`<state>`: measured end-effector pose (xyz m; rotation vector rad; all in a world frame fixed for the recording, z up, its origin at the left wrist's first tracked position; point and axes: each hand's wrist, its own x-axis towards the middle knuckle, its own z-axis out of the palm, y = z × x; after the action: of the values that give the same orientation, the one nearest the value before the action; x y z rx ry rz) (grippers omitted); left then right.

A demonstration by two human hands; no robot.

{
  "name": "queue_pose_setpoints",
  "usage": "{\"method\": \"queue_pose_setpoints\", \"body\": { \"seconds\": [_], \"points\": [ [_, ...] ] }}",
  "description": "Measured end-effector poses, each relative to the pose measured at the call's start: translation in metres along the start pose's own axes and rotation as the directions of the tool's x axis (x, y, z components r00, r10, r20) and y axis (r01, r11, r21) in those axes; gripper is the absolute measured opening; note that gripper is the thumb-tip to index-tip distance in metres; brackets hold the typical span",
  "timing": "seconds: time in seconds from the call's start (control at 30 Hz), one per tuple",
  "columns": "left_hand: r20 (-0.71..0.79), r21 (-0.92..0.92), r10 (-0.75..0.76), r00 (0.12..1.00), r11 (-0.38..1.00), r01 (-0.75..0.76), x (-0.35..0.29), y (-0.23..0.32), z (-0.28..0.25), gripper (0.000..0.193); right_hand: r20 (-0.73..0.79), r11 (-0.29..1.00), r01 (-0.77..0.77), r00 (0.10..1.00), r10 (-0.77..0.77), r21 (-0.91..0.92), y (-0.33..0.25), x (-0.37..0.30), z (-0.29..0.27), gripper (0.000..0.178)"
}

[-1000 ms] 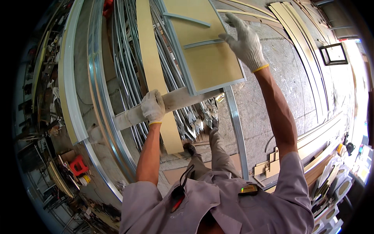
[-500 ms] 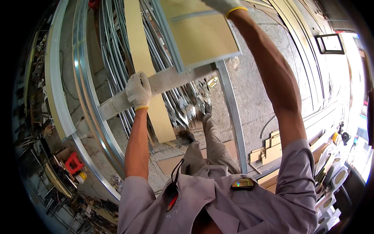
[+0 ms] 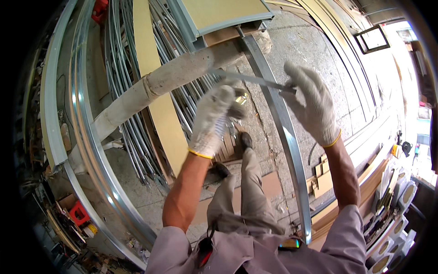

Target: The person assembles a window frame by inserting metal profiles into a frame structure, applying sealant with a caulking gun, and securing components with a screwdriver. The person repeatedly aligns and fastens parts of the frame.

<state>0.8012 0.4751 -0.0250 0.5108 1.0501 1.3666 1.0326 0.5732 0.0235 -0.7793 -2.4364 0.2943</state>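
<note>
My right hand (image 3: 314, 104), in a white knitted glove with a yellow cuff, is closed on the dark end of a thin, flat grey strip (image 3: 255, 78). The strip slants left above a metal rail, its far end just beyond my left hand. My left hand (image 3: 212, 119), gloved alike and slightly blurred, has curled fingers; what they hold, if anything, is unclear. Beyond both hands lies a cream panel (image 3: 223, 13) with grey edging, its near end facing me. Beneath it runs a thick, pale, round beam (image 3: 169, 80).
A shiny metal rail (image 3: 287, 137) passes between my hands toward my right side. Long metal profiles (image 3: 137, 141) and a cream strip (image 3: 166, 116) lie low on the left. More rails (image 3: 89, 114) run farther left. Cut board pieces (image 3: 323, 178) lie at the right.
My left hand has left the round beam and come right. My right hand has drawn back from the cream panel and now holds the grey strip. The view has shifted too.
</note>
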Motion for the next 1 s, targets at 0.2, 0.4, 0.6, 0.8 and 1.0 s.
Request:
{"method": "queue_pose_setpoints", "body": {
  "seconds": [0.2, 0.4, 0.6, 0.8, 1.0],
  "points": [
    [-0.089, -0.363, 0.017, 0.996, 0.93, -0.048, 0.032, -0.05, 0.01, 0.044, -0.187, 0.937, 0.3, 0.925, -0.332, -0.18, 0.029, -0.018, 0.042, 0.054],
    [-0.139, -0.45, 0.216, 0.966, 0.855, -0.256, 0.059, -0.059, 0.018, 0.03, -0.398, 0.997, 0.075, 0.914, -0.074, -0.014, 0.056, -0.007, 0.058, 0.065],
    [-0.217, -0.481, 0.242, 0.946, 0.817, -0.32, 0.1, -0.05, -0.009, 0.025, 0.023, 0.594, -0.454, 0.806, 0.591, 0.665, 0.059, -0.002, 0.066, 0.074],
    [-0.163, -0.508, 0.252, 0.954, 0.808, -0.3, 0.119, -0.045, -0.017, 0.015, 0.242, 0.351, -0.495, 0.788, 0.566, 0.795, 0.068, 0.022, 0.089, 0.062],
    [-0.279, -0.392, 0.276, 0.92, 0.842, -0.372, 0.12, -0.038, -0.006, 0.02, 0.26, 0.215, -0.444, 0.784, 0.563, 0.87, 0.071, 0.04, 0.106, 0.048]
  ]
}}
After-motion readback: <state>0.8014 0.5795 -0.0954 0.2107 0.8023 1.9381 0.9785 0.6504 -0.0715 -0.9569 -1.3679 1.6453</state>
